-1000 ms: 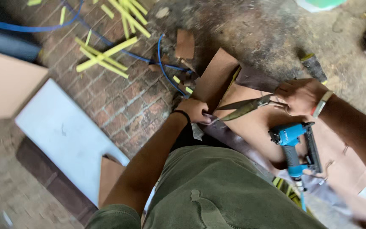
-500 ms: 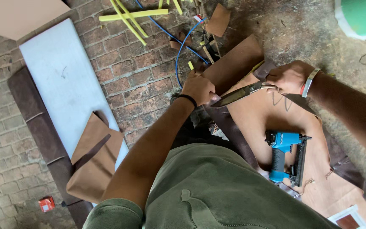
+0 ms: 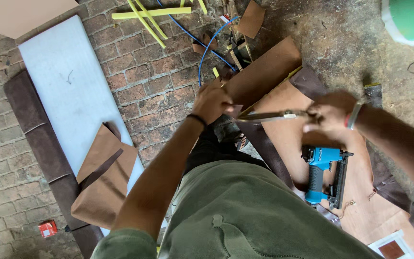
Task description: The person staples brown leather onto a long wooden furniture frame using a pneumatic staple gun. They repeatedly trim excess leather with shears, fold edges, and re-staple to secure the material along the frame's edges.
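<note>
A person crouched on brick paving cuts brown leatherette sheet with long scissors, right hand closed around the handles at three o'clock, left hand pinching the sheet's edge taut at centre. Keeping that edge stretched and the blades level should give a clean line. One blue pneumatic stapler lies at four o'clock; several yellow strips lie at twelve.

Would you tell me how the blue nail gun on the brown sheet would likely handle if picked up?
The blue nail gun looks rigid and probably heavy for its size. Lying flat on the brown sheet, it seems unlikely to roll. Its moulded handle should grip well.
</note>
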Tool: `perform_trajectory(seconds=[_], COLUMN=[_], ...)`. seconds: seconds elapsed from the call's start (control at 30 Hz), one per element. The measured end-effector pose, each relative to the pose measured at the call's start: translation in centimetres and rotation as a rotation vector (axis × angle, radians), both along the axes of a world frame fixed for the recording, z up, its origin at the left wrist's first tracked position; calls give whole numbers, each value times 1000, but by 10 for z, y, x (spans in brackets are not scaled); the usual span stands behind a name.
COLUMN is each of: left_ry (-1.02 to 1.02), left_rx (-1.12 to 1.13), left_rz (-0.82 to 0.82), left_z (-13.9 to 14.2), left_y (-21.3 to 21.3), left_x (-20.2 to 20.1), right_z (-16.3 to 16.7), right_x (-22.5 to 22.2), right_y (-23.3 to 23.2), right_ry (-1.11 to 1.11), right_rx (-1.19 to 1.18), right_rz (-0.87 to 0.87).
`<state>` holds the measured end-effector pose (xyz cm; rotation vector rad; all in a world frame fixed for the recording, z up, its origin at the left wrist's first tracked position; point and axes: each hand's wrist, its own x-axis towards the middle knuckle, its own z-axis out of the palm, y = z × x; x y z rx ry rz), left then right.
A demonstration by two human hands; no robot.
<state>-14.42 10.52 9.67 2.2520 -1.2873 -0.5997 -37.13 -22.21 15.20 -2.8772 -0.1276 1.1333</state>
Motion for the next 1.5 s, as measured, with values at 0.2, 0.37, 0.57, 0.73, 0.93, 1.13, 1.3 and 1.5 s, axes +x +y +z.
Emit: perform_trajectory(seconds=[0.2, 0.37, 0.57, 0.73, 0.93, 1.13, 1.3, 1.5], left_ry=[-184, -226, -217, -189, -134, -85, 70, 328], left_rx=[-290, -295, -277, -341, -328, -228, 128, 245], left_rz=[148, 236, 261, 286, 216, 197, 396, 259], left_z=[-15, -16, -19, -13, 2, 6, 1, -30], left_y=[57, 70, 70, 77, 86, 95, 104, 58], left_x=[-21, -38, -44, -47, -45, -33, 7, 47], right_z=[-17, -49, -72, -77, -66, -37, -16, -45], right_x=[-76, -89, -68, -55, -20, 4, -8, -48], right_y=[47, 73, 106, 141, 168, 198, 208, 232], right_ry=[711, 745, 544, 372, 266, 166, 30, -115], right_rx=[1104, 1276, 1282, 1022, 1129, 976, 1124, 1209], right_rz=[-1020, -1116, -1198, -1200, -1194, -1241, -1351, -1511])
